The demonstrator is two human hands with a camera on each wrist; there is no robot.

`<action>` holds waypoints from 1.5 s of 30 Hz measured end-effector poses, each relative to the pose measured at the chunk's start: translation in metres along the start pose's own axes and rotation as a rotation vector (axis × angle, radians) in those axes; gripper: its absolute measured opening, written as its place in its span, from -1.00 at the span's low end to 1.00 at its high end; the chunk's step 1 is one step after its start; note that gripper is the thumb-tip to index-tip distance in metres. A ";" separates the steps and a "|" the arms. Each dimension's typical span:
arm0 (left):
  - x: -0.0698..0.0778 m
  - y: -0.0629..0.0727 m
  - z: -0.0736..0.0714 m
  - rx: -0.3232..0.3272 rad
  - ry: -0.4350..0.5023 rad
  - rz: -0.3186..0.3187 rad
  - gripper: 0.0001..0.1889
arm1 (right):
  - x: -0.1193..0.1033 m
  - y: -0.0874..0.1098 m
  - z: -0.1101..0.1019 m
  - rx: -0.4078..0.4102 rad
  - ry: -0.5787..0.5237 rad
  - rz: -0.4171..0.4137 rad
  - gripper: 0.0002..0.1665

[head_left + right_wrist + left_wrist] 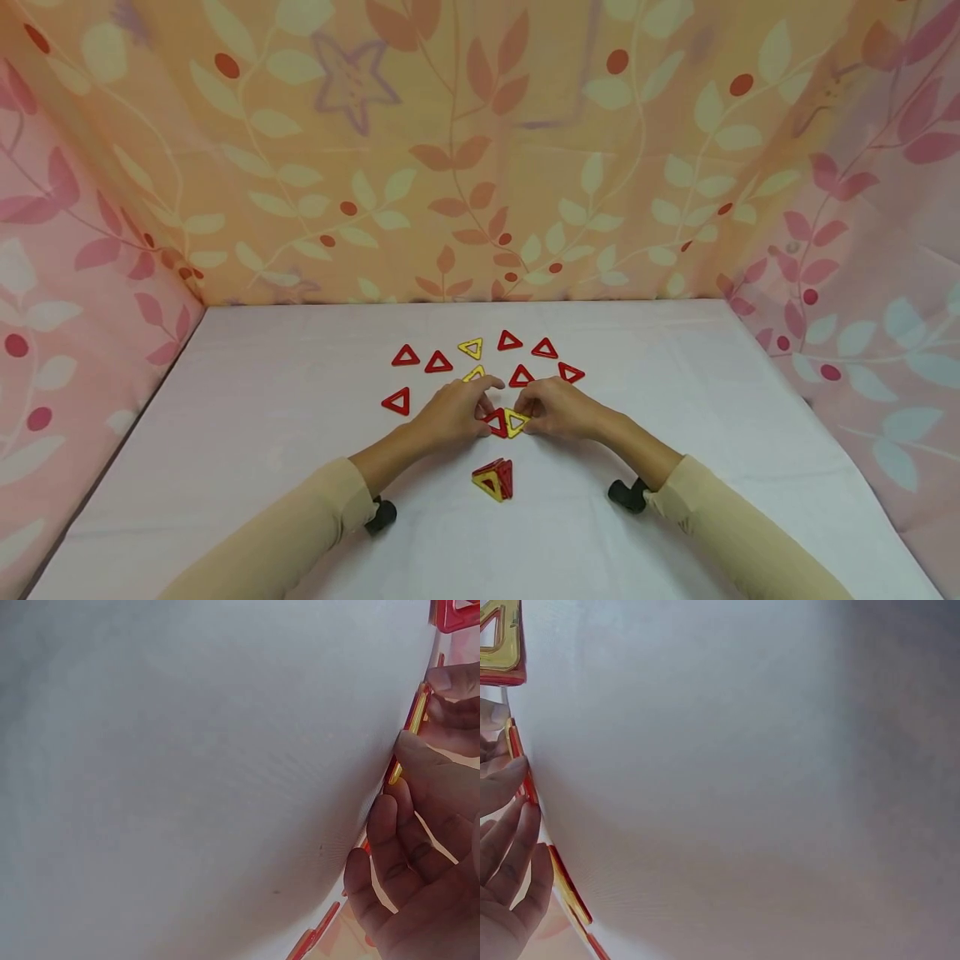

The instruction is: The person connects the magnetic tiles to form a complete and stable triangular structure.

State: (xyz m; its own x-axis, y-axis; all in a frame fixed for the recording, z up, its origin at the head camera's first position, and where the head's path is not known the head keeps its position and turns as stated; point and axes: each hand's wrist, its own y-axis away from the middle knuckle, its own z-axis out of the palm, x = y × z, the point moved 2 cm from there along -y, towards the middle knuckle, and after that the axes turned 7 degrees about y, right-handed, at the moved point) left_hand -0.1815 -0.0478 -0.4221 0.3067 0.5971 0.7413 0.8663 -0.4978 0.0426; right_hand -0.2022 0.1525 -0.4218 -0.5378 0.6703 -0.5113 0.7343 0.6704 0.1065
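The left hand (455, 410) pinches a red triangle (503, 421), and the right hand (561, 407) pinches a yellow triangle (509, 427), with the two touching side by side over the middle of the white table (225, 433). A little red and yellow pyramid (506, 481) sits near, and more triangles (438, 369) lie on the far side, some left and some right.

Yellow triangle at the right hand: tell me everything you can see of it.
The yellow triangle is a glossy frame that looks like translucent plastic, with a triangular opening. One corner points right; its left edge borders the red triangle. The right hand pinches it on its right side. Whether it lies fully flat is unclear.
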 end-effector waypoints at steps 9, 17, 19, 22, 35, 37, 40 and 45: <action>0.001 -0.004 0.003 -0.003 -0.022 -0.003 -0.34 | 0.002 0.002 -0.001 0.002 0.013 0.009 -0.72; 0.001 -0.005 0.003 0.000 -0.034 -0.005 -0.34 | 0.001 0.001 -0.001 0.005 0.022 -0.003 -0.68; 0.001 -0.005 0.003 0.002 -0.032 -0.007 -0.34 | 0.001 0.002 -0.001 0.007 0.027 -0.009 -0.68; 0.000 -0.005 0.003 0.004 -0.033 -0.008 -0.34 | -0.001 0.002 -0.002 0.010 0.027 -0.007 -0.67; 0.000 -0.003 0.001 0.018 -0.034 0.001 -0.35 | -0.005 0.001 -0.007 0.038 0.041 -0.044 -0.70; 0.000 -0.003 0.001 0.019 -0.032 0.003 -0.35 | -0.005 0.001 -0.007 0.037 0.038 -0.043 -0.70; 0.000 -0.002 0.001 0.020 -0.031 0.004 -0.35 | -0.007 0.001 -0.008 0.038 0.037 -0.039 -0.69; -0.001 -0.002 0.002 0.020 -0.013 0.005 -0.35 | -0.010 -0.001 -0.008 0.052 0.023 -0.039 -0.68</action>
State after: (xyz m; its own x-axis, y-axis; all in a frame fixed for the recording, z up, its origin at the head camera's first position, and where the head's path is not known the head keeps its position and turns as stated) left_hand -0.1827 -0.0469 -0.4242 0.3160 0.6024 0.7330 0.8723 -0.4883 0.0252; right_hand -0.2004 0.1478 -0.4095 -0.5751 0.6518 -0.4944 0.7332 0.6787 0.0420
